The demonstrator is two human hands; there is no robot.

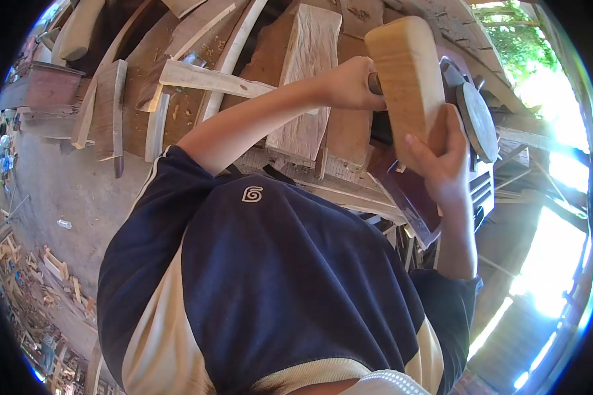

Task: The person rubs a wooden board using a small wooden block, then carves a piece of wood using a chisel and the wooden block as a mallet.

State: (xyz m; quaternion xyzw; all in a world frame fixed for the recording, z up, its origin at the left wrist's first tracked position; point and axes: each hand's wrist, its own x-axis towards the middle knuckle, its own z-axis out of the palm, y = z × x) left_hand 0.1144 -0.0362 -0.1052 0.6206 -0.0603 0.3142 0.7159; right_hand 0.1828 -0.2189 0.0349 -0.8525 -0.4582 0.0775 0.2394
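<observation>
A long, smooth, pale wooden block (405, 79) with rounded corners is at the upper right. My left hand (352, 84) is closed round a small dark brown piece against the block's left edge; most of this piece is hidden. Lower down, my right hand (441, 158) grips the block's lower right part, its thumb on the near face. Just right of the block is a machine with a round grey disc (477, 122) and a dark red body (408, 191). Whether the block touches the machine cannot be made out.
Rough boards (306, 79) and curved wooden strips (234, 56) lie left of the block. A narrow wooden bar (211, 79) extends behind my left forearm. Wood scraps (56, 266) litter the floor at lower left. Wooden framing (534, 137) and bright openings are at the right.
</observation>
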